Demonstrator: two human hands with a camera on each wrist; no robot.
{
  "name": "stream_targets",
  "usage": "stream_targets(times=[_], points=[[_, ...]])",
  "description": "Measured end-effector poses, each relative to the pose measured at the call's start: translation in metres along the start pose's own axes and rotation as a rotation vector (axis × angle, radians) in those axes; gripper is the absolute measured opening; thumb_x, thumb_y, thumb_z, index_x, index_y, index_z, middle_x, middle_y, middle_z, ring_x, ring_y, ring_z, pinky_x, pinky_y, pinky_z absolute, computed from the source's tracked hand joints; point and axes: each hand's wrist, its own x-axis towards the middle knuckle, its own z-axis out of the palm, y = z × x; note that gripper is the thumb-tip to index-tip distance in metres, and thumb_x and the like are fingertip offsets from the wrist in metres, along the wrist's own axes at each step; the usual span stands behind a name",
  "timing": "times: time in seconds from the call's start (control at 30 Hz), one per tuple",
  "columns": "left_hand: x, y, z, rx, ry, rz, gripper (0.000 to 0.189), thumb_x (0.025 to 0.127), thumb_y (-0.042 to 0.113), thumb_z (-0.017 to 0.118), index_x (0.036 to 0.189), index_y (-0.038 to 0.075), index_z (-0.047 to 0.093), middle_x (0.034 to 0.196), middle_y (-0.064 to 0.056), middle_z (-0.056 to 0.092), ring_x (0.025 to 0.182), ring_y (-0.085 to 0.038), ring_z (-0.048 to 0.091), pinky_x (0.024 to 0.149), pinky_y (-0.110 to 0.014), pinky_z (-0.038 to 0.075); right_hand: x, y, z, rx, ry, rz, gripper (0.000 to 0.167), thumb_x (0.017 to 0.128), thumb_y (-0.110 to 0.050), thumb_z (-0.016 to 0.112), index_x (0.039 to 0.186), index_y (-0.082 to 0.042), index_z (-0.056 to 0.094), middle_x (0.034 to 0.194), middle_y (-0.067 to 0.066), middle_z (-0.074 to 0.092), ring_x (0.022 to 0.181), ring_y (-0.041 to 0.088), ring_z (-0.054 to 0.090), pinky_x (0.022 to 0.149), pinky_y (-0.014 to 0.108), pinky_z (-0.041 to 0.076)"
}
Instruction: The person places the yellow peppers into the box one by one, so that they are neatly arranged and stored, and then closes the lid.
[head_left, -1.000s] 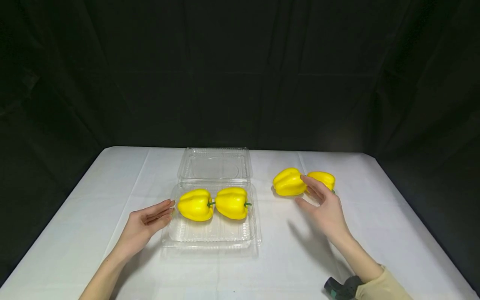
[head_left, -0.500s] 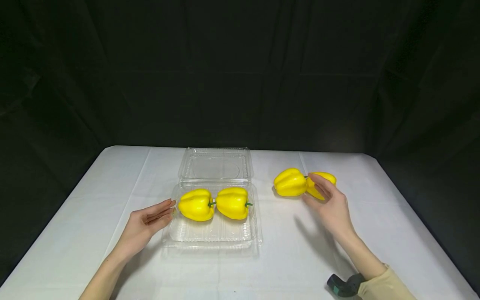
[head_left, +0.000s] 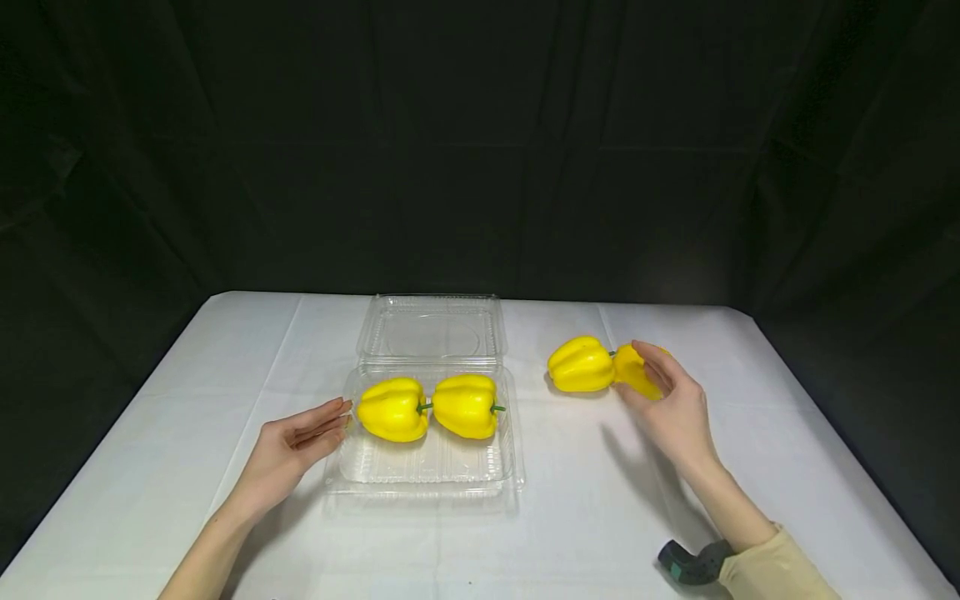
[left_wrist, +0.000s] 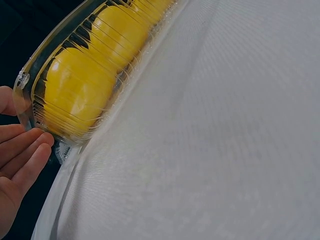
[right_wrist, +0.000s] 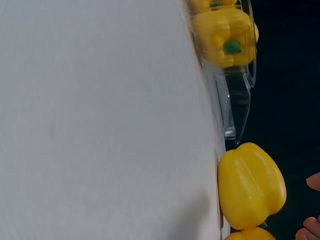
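On the left of the white tablecloth [head_left: 420,550], the left hand [head_left: 276,460] stood at the left rim of a clear plastic clamshell container [head_left: 420,468], fingers extended and touching its corner. The container's lid [head_left: 431,329] lay folded back on the far side. Inside the base, two yellow bell peppers lay on their sides in a row, the left pepper [head_left: 392,412] and the right pepper [head_left: 465,407], both stems pointing right.

Well apart to the right, two loose yellow bell peppers lay on the cloth: a nearly unobstructed one [head_left: 581,365] and, just beside its stem end, a partly covered one [head_left: 633,372]. The right hand [head_left: 681,417] stood over the latter, thumb and fingers spread either side; firm contact could not be determined. Farther right and near, a dark device [head_left: 693,564] sat at the wrist beside a beige sleeve [head_left: 780,571].
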Motion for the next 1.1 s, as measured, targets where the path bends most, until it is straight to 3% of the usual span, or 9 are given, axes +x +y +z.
stream_targets(times=[0.37,0.67,1.1], points=[[0.0,0.0,0.0,0.006,0.004,0.005,0.049,0.095,0.015,0.07,0.139,-0.001,0.056,0.136,-0.013,0.063,0.111,0.001,0.064,0.091,-0.015,0.052,0.009,0.01,-0.01,0.003,0.047,0.084,0.063,0.092,-0.015,0.073,0.149,-0.011,0.046,0.15,0.011,0.05,0.138,0.031,0.047,0.116,0.038,0.037],[0.0,0.001,0.0,0.007,0.001,0.0,0.049,0.095,0.015,0.07,0.139,-0.001,0.056,0.136,-0.012,0.063,0.114,-0.003,0.065,0.091,-0.015,0.053,0.014,0.018,-0.016,-0.019,0.047,0.171,0.068,0.094,-0.018,0.069,0.154,-0.011,0.038,0.158,0.012,0.039,0.146,0.035,0.035,0.118,0.051,0.034],[-0.001,0.001,0.0,-0.005,-0.005,-0.008,0.05,0.095,0.016,0.07,0.14,0.0,0.055,0.137,-0.011,0.063,0.115,-0.004,0.064,0.092,-0.014,0.052,0.018,0.024,-0.018,-0.009,0.039,0.222,0.072,0.093,-0.017,0.07,0.155,-0.01,0.035,0.16,0.013,0.036,0.147,0.038,0.033,0.118,0.052,0.033]])
